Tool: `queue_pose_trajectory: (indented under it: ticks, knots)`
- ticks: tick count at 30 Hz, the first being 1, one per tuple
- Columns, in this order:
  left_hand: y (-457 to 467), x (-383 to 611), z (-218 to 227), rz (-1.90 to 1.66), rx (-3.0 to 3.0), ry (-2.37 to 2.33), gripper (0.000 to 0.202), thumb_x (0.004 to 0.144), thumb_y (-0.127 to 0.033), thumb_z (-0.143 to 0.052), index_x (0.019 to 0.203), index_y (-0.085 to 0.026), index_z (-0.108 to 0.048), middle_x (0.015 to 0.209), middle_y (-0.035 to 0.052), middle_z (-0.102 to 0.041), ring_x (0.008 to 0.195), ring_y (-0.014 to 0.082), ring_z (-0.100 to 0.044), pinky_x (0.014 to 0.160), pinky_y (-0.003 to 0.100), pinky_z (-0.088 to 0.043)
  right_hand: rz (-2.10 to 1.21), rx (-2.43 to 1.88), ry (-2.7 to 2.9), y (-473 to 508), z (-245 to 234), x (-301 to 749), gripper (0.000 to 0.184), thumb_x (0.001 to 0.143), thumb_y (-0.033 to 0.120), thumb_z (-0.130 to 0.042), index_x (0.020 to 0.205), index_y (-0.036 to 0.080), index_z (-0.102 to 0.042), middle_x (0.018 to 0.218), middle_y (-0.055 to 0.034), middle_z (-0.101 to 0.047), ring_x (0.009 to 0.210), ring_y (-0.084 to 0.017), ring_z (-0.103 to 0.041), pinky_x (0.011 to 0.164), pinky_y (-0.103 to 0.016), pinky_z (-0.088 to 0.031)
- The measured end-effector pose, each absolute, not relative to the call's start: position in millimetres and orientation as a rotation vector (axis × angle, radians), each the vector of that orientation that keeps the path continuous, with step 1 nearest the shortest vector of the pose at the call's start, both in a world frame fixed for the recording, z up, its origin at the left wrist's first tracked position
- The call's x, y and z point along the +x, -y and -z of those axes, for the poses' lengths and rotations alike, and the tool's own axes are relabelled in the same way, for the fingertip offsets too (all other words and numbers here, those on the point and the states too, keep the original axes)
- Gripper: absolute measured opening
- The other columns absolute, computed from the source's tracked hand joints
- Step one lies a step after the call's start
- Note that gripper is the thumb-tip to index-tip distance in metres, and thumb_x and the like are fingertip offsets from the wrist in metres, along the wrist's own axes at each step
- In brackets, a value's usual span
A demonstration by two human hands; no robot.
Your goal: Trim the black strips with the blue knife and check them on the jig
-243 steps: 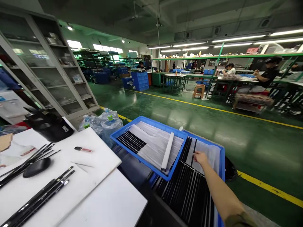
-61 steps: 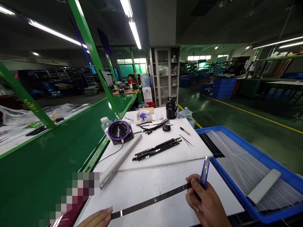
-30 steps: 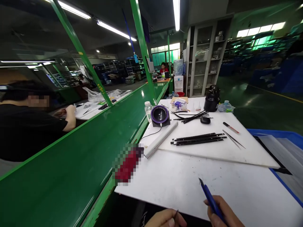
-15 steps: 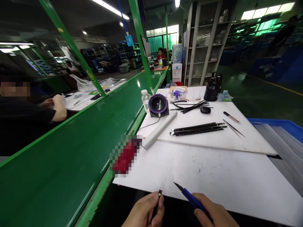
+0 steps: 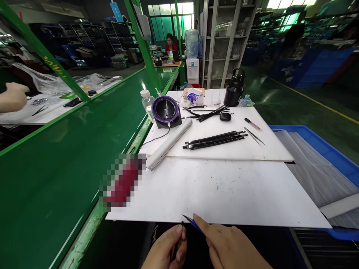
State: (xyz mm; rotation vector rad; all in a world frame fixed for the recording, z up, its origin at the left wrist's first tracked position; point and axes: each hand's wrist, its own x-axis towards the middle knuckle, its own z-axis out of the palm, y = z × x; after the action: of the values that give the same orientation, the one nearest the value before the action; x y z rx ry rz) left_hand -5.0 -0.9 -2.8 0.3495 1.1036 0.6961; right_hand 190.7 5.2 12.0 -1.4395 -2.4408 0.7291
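Observation:
At the bottom edge, just below the near rim of the white board [image 5: 224, 194], my left hand [image 5: 165, 250] pinches the end of a thin black strip [image 5: 176, 244]. My right hand [image 5: 227, 248] is closed round a blue-handled blade tool [image 5: 193, 223], whose pointed tip lies right beside the strip's end. Both hands sit close together over the dark gap below the board. Further up the board lies a bundle of black strips [image 5: 214, 139].
A purple-ringed round device [image 5: 166, 109], a white bar [image 5: 169, 143], tweezers [image 5: 254, 136], a black jug [image 5: 234, 92] and a bottle [image 5: 146, 101] stand on the far board. A blue tray [image 5: 331, 149] with sheets lies right. A green conveyor [image 5: 70, 149] runs left, another person's hand [image 5: 12, 96] beyond it.
The view has tilted down and the board has slid up the picture. My hands have drawn closer together; the blade tip now lies next to the strip end in my left hand.

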Motion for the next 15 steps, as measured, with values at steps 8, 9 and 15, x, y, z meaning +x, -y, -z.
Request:
queue_pose_trajectory:
  ticks: [8,9,15]
  knots:
    - [-3,2,-4,-0.700,0.347,-1.165,0.040,0.077,-0.057,-0.065,0.078,-0.019,-0.053,0.048,-0.0093,-0.034,0.037,0.0027,-0.013,0.036,0.015,-0.007,-0.848,-1.465,2.701,-11,-15,187,0.067,0.081,0.012,-0.044,0.147,0.022,-0.035,0.089,-0.0076,-0.071,0.071,-0.025,-0.068,0.055,-0.030,-0.041]
    - [-2,3,-4,-0.699,0.354,-1.174,0.040,0.077,-0.057,-0.064,0.077,-0.019,-0.053,0.048,-0.0094,-0.033,0.037,0.0028,-0.013,0.036,0.015,-0.007,-0.855,-1.471,2.711,-11,-16,187,0.068,0.081,0.012,-0.044,0.148,0.023,-0.034,0.088,-0.0074,-0.071,0.070,-0.025,-0.068,0.054,-0.030,-0.039]
    - [-1,7,-6,-0.711,0.351,-1.193,0.039,0.077,-0.057,-0.065,0.077,-0.019,-0.054,0.048,-0.0101,-0.031,0.038,0.0032,-0.012,0.036,0.015,-0.007,-0.865,-1.498,2.714,-11,-20,190,0.068,0.082,0.013,-0.043,0.149,0.023,-0.032,0.086,-0.0074,-0.070,0.066,-0.023,-0.067,0.052,-0.029,-0.038]
